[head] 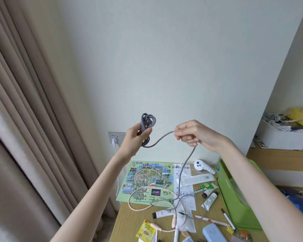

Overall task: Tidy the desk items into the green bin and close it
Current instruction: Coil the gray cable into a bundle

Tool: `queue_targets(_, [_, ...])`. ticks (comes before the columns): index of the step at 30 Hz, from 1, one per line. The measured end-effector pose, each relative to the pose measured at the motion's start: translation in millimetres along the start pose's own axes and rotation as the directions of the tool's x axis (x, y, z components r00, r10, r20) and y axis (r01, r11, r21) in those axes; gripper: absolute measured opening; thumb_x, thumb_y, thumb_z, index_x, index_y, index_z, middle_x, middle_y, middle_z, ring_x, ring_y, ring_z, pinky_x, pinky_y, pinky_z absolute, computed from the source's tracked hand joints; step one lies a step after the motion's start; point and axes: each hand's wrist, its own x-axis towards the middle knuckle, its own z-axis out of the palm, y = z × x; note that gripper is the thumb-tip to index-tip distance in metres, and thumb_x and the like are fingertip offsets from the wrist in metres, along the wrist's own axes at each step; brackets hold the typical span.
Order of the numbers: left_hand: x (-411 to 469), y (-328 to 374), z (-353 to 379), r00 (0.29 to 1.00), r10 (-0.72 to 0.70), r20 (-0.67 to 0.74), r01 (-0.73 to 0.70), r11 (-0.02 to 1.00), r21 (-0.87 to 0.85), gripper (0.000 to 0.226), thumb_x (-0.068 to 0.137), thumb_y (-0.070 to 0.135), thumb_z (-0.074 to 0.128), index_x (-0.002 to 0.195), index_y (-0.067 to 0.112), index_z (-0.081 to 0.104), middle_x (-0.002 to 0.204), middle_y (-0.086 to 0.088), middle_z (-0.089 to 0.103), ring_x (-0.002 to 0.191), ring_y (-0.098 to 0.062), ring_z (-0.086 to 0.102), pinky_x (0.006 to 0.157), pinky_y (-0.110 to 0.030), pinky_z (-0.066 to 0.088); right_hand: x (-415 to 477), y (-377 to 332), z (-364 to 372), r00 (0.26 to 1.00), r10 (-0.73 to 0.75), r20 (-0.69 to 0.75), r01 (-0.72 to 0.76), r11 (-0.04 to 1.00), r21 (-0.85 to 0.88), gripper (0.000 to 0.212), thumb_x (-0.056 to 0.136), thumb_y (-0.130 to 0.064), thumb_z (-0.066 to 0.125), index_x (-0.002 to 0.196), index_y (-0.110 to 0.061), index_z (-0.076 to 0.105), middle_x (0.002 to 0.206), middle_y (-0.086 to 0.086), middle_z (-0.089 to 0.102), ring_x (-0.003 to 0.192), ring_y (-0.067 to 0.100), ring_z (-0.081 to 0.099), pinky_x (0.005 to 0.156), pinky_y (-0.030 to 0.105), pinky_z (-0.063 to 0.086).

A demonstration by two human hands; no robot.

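Raised in front of the wall, my left hand (137, 137) grips a coiled bundle of a grey braided cable (146, 126). My right hand (192, 132) pinches the same cable a little to the right; from there its loose length hangs down to the desk. The green bin (234, 194) stands open at the desk's right side, partly behind my right forearm. On the desk lie a pink cable (140, 206), several small tubes (210, 199), yellow tea sachets (147, 232), a blue case (214, 233) and pens (227, 218).
A printed map (147, 180) and paper receipts (187, 180) cover the wooden desk (128, 222). A white earbud-like device (199, 165) lies at the back. A wall socket (116, 137) with a plug sits behind. Curtains hang left; a shelf with a white box (282, 137) is right.
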Motion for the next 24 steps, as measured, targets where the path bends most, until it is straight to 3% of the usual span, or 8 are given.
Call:
queue_targets(4, [-7.2,-0.8,4.6,0.991,-0.039,0.125,0.056,0.989,-0.134,0.020,0.095,0.011,0.059,0.076,0.016,0.056,0.061,0.006,0.036,0.050,-0.005,0.033,0.047,-0.013,0.027,1.2,-6.1,-1.3,0.998,-0.056,-0.015,0.056,0.998,-0.012,0.024,0.095,-0.018,0.055,0.073,-0.009,0.061,0.054,-0.002,0.032,0.045,0.010,0.021,0.048,0.025,0.019])
queue_targets(7, [-10.6,1.3,9.5,0.976,-0.065,0.206,0.104,0.977,-0.187,0.014,0.094,0.012,0.061,0.082,0.019,0.064,0.059,0.008,0.037,0.049,-0.005,0.034,0.048,-0.015,0.027,3.4,-4.9,1.2,0.996,-0.087,-0.024,0.088,0.996,0.021,0.025,0.096,-0.019,0.053,0.076,-0.007,0.062,0.053,-0.002,0.037,0.045,0.010,0.024,0.047,0.022,0.023])
queue_targets(9, [-13.3,4.0,13.6,0.969,-0.067,0.238,0.108,0.981,-0.162,0.007,0.094,0.013,0.061,0.097,0.013,0.067,0.057,0.010,0.038,0.048,-0.004,0.033,0.045,-0.012,0.026,4.1,-4.3,2.0,0.994,-0.103,-0.033,0.104,0.994,0.025,0.026,0.097,-0.018,0.053,0.076,-0.006,0.063,0.053,-0.002,0.040,0.045,0.011,0.026,0.046,0.020,0.026])
queue_targets(12, [-16.9,7.5,19.4,0.960,-0.077,0.268,0.109,0.988,-0.108,0.017,0.095,0.015,0.060,0.110,0.008,0.067,0.053,0.013,0.036,0.043,-0.001,0.032,0.038,-0.007,0.023,4.8,-3.7,2.7,0.991,-0.116,-0.062,0.117,0.993,0.009,0.027,0.097,-0.019,0.052,0.076,-0.005,0.064,0.052,-0.003,0.043,0.044,0.011,0.029,0.045,0.018,0.027])
queue_targets(15, [-21.0,10.8,21.5,0.946,-0.077,0.316,0.117,0.987,-0.110,0.014,0.098,0.020,0.056,0.104,0.012,0.066,0.058,0.008,0.031,0.050,-0.007,0.028,0.040,-0.009,0.022,5.3,-2.9,1.8,0.982,-0.114,-0.150,0.111,0.993,-0.027,0.030,0.098,-0.021,0.052,0.073,-0.009,0.064,0.052,-0.004,0.045,0.043,0.009,0.032,0.045,0.019,0.027])
queue_targets(17, [-22.6,11.8,23.1,0.941,-0.085,0.327,0.118,0.990,-0.082,0.026,0.100,0.024,0.051,0.105,0.001,0.062,0.062,0.005,0.027,0.053,-0.009,0.024,0.044,-0.012,0.022,5.1,-1.3,1.1,0.974,-0.112,-0.196,0.103,0.993,-0.053,0.030,0.098,-0.022,0.052,0.074,-0.009,0.063,0.053,-0.005,0.046,0.043,0.007,0.035,0.046,0.019,0.027])
queue_targets(19, [-23.1,13.4,25.1,0.936,-0.099,0.337,0.116,0.993,-0.032,0.036,0.102,0.028,0.048,0.104,-0.007,0.055,0.064,0.004,0.026,0.051,-0.007,0.024,0.045,-0.014,0.022,4.6,-0.4,2.3,0.973,-0.119,-0.197,0.109,0.992,-0.060,0.030,0.099,-0.023,0.052,0.075,-0.008,0.063,0.054,-0.004,0.046,0.044,0.007,0.036,0.046,0.019,0.027])
queue_targets(24, [-25.8,16.4,32.2,0.888,-0.095,0.449,0.079,0.995,0.054,0.040,0.102,0.034,0.045,0.100,-0.006,0.053,0.067,0.002,0.029,0.053,-0.006,0.025,0.047,-0.018,0.022,7.9,-1.8,9.6,0.970,-0.149,-0.190,0.130,0.985,-0.112,0.031,0.099,-0.024,0.053,0.072,-0.009,0.061,0.050,-0.004,0.039,0.043,0.008,0.031,0.044,0.018,0.026])
